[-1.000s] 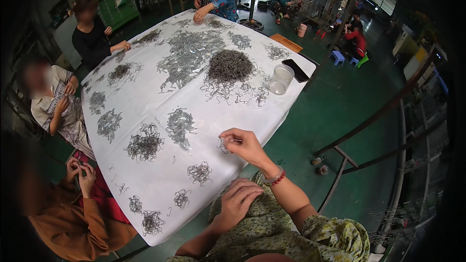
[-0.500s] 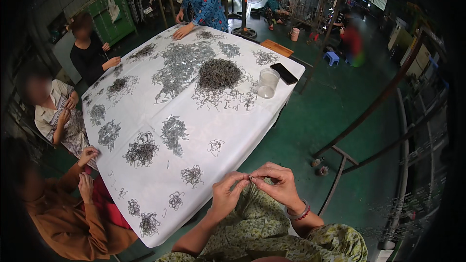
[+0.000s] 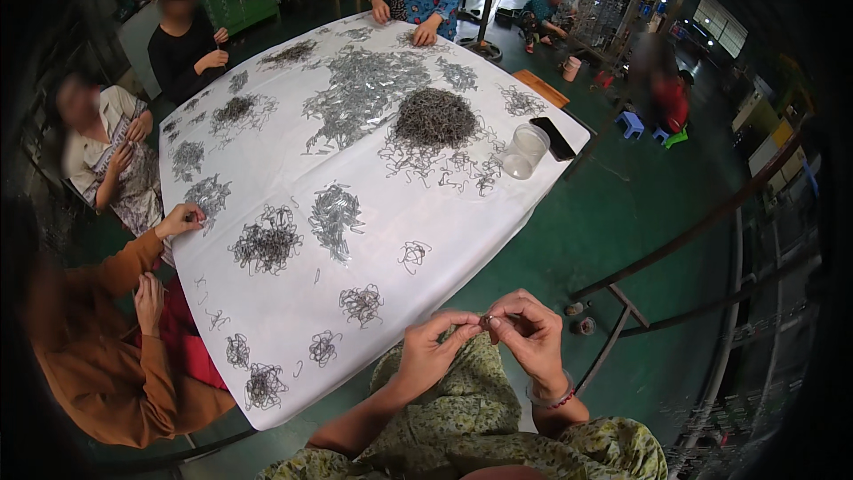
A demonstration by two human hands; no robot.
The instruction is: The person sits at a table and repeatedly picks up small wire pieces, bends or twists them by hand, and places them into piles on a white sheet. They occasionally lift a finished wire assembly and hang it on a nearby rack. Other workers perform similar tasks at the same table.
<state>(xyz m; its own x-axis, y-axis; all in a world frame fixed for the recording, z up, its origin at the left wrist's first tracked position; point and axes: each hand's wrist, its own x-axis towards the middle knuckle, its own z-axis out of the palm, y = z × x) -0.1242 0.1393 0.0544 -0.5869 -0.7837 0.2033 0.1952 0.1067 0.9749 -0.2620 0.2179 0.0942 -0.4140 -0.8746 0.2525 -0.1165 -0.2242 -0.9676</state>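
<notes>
In front of my lap, off the table's near edge, my left hand [image 3: 434, 351] and my right hand [image 3: 531, 342] meet fingertip to fingertip. Both pinch a small metal piece [image 3: 486, 322], mostly hidden by the fingers, so its exact shape cannot be made out. On the white-covered table [image 3: 426, 222] nearest my hands lie small heaps of bent wire hooks [image 3: 362, 305], with a few looser hooks [image 3: 414, 255] beyond. Farther left are a larger heap of hooks [image 3: 267, 240] and a pile of flat silvery strips [image 3: 336, 220].
A tall mound of hooks [image 3: 435, 117], a clear plastic tub [image 3: 526, 149] and a black phone [image 3: 554, 139] sit toward the far right. Co-workers line the left and far sides; a brown-sleeved hand [image 3: 182, 220] reaches to a strip pile. A metal frame [image 3: 684, 253] stands right.
The view has shifted, and my hands stay together in a pinch. The brown-sleeved co-worker's hand has reached forward to a pile of strips. The blue-shirted person's hands have moved apart.
</notes>
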